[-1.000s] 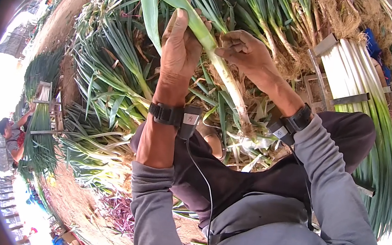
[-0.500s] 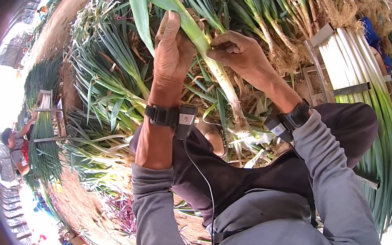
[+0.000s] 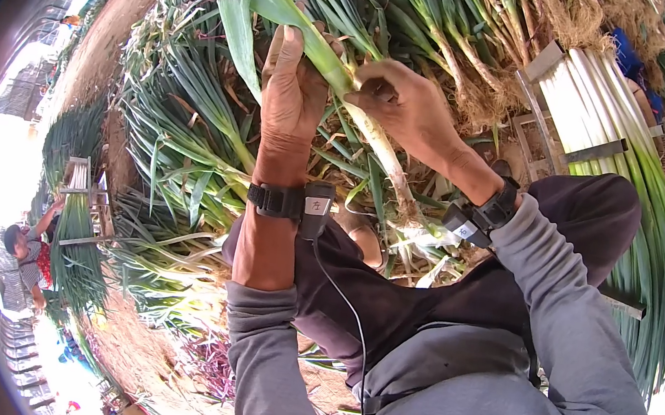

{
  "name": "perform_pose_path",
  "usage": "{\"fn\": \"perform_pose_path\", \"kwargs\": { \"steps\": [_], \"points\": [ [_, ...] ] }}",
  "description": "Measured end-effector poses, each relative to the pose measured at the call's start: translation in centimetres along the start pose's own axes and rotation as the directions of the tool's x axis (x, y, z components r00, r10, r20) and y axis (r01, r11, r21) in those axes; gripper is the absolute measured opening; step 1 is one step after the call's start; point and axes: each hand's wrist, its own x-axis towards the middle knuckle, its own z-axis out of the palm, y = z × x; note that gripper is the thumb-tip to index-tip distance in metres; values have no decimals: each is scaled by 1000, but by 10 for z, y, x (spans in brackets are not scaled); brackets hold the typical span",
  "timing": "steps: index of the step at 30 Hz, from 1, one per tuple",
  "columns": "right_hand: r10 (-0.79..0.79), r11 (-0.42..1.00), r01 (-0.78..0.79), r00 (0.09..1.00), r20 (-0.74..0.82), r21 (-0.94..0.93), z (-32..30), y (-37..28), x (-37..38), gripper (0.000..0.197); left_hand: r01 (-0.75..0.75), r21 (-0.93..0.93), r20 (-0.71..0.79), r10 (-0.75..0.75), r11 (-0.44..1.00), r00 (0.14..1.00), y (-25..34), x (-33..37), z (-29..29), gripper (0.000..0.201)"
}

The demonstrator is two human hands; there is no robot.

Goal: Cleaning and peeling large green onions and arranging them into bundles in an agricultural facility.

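Observation:
My left hand (image 3: 290,92) is wrapped around the green upper part of a long leek (image 3: 374,134), back of the hand toward the camera. My right hand (image 3: 406,105) pinches the same leek where green turns to white, fingers on its outer skin. The white stalk runs down toward my lap and ends in a tuft of roots. Black bands with small devices sit on both wrists.
A heap of uncleaned leeks (image 3: 185,133) with muddy roots lies ahead and to the left. Cleaned white leeks (image 3: 598,107) are stacked in a wooden frame at right. Another person (image 3: 24,254) bends over a leek rack far left on a dirt floor.
Both hands have kept their hold on the leek, sliding slightly along it. The view has shifted a little; the person at far left has moved upward in the picture.

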Motion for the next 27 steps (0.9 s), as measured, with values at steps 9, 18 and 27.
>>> {"fn": "perform_pose_path", "kwargs": {
  "steps": [9,18,27],
  "points": [
    [-3,991,4,1000,7,-136,0,-7,4,19,-11,57,-21,12,998,1000,-1,-1,-1,51],
    [-166,919,203,977,133,-338,-1,-3,-1,19,-4,46,-47,6,999,999,-5,-7,1,31],
    [-269,924,251,963,-23,-290,-3,11,2,26,-17,-7,-36,17,1000,999,-3,2,8,29]
  ]
}}
